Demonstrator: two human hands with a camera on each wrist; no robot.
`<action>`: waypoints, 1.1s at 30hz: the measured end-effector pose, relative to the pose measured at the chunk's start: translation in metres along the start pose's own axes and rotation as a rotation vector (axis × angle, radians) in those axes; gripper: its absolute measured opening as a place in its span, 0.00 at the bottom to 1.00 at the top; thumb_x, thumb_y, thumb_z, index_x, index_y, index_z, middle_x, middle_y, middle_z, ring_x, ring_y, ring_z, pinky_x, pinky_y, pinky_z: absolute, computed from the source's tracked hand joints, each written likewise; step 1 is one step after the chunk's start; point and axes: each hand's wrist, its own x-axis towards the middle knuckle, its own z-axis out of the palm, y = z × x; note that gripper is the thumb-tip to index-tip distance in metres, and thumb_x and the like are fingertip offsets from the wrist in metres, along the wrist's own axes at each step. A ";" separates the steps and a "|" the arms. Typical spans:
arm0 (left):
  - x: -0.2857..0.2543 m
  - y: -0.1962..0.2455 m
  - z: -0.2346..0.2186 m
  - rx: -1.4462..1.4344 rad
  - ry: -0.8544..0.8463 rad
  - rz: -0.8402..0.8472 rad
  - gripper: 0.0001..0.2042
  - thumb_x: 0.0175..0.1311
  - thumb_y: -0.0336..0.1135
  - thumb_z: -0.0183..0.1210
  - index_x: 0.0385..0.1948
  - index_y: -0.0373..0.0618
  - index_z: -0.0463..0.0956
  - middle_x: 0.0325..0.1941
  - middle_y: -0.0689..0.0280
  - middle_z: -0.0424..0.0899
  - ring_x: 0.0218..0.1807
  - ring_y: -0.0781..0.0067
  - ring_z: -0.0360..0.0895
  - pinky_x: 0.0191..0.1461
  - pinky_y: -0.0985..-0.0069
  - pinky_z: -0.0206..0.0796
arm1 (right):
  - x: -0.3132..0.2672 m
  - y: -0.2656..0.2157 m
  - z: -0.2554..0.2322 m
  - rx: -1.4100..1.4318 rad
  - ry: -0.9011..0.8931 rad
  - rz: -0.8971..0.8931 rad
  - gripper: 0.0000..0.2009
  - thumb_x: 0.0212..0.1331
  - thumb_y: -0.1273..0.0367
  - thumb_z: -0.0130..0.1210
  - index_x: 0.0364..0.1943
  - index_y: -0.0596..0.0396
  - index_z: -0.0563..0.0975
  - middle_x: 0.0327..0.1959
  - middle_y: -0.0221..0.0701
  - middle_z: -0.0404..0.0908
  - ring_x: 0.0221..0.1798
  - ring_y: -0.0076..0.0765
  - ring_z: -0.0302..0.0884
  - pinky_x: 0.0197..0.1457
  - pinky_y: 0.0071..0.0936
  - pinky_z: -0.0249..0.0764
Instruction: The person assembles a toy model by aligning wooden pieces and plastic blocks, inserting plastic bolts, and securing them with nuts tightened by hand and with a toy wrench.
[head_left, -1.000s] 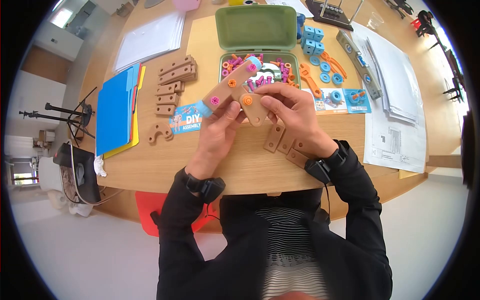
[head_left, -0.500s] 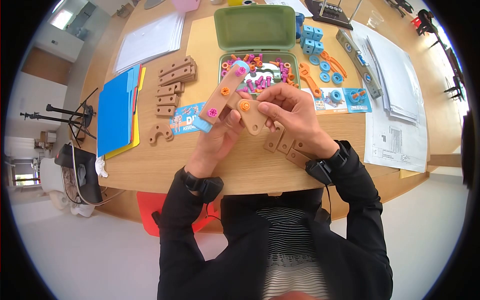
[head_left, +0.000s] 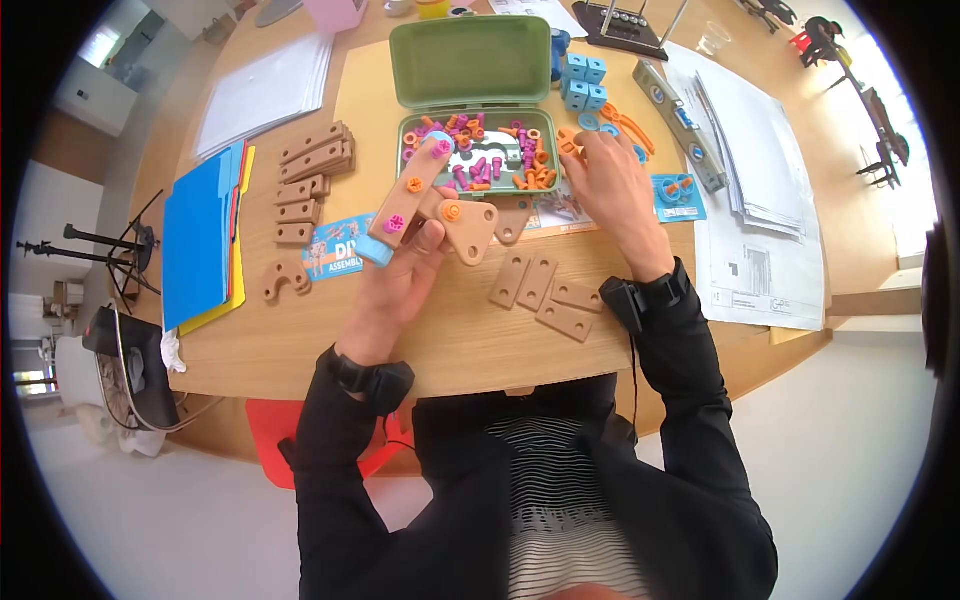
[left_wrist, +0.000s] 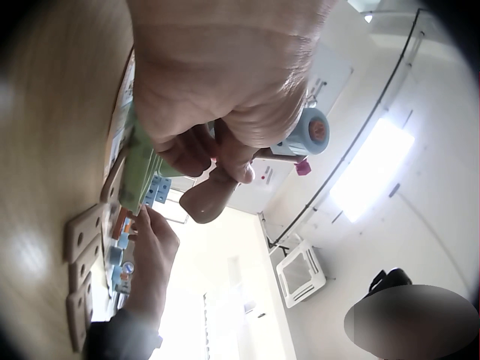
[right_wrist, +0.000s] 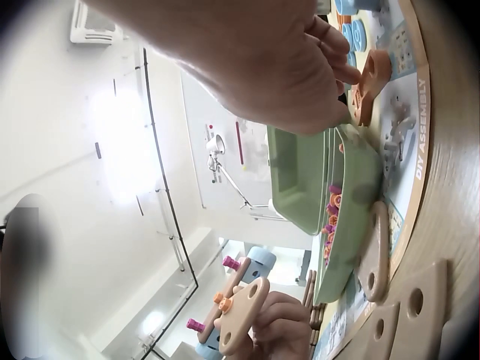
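Observation:
My left hand [head_left: 395, 290] holds a toy construction piece. Its tan perforated bar [head_left: 407, 198] carries pink and orange screw heads, with a blue block [head_left: 374, 250] at the lower end and another at the top. A tan triangular plate [head_left: 470, 230] is joined by an orange bolt [head_left: 452, 211], also seen in the right wrist view. To the right of the green box [head_left: 475, 195], my right hand [head_left: 612, 180] has its fingertips on an orange toy wrench [right_wrist: 369, 84]; in the head view the hand covers most of it.
The box holds pink and orange screws and nuts. Tan strips [head_left: 565, 320] lie near the front, more strips [head_left: 318, 155] at left beside a blue folder [head_left: 205, 225]. Blue cubes [head_left: 583, 85], a spirit level [head_left: 682, 125] and papers [head_left: 750, 190] are at right.
My right hand has let go of the triangular plate and moved up and right to the orange wrench. The left hand keeps the assembled piece. The head view has shifted a little.

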 end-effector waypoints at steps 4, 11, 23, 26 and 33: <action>0.000 0.001 0.001 0.008 -0.007 -0.022 0.22 0.73 0.29 0.68 0.67 0.43 0.75 0.62 0.65 0.83 0.64 0.68 0.80 0.67 0.63 0.76 | -0.003 0.006 0.011 -0.148 -0.039 -0.030 0.10 0.69 0.68 0.56 0.42 0.63 0.79 0.44 0.50 0.84 0.49 0.56 0.83 0.53 0.48 0.80; 0.004 0.002 0.000 0.012 -0.031 -0.016 0.22 0.73 0.31 0.67 0.67 0.44 0.75 0.60 0.66 0.84 0.63 0.69 0.81 0.65 0.63 0.77 | 0.010 -0.012 -0.012 0.318 0.222 -0.047 0.15 0.71 0.73 0.55 0.59 0.61 0.78 0.50 0.49 0.81 0.45 0.53 0.86 0.49 0.40 0.83; 0.002 0.001 -0.014 -0.028 -0.068 -0.099 0.22 0.76 0.34 0.64 0.69 0.45 0.75 0.67 0.64 0.84 0.70 0.67 0.78 0.77 0.60 0.68 | -0.013 -0.048 -0.027 1.007 -0.387 -0.336 0.18 0.73 0.77 0.53 0.66 0.58 0.76 0.54 0.39 0.79 0.56 0.39 0.82 0.60 0.36 0.79; 0.000 0.001 -0.012 -0.053 -0.084 -0.097 0.22 0.76 0.32 0.64 0.69 0.44 0.75 0.68 0.63 0.84 0.71 0.66 0.78 0.77 0.59 0.69 | -0.009 -0.048 -0.030 0.884 -0.402 -0.414 0.18 0.71 0.76 0.55 0.64 0.59 0.77 0.55 0.39 0.79 0.58 0.45 0.80 0.62 0.41 0.77; 0.000 0.005 -0.007 -0.022 -0.075 -0.082 0.22 0.75 0.30 0.65 0.69 0.44 0.75 0.66 0.62 0.84 0.69 0.64 0.79 0.74 0.58 0.71 | -0.010 -0.048 -0.026 0.727 -0.287 -0.524 0.17 0.70 0.73 0.59 0.61 0.58 0.79 0.54 0.40 0.80 0.57 0.52 0.79 0.61 0.42 0.77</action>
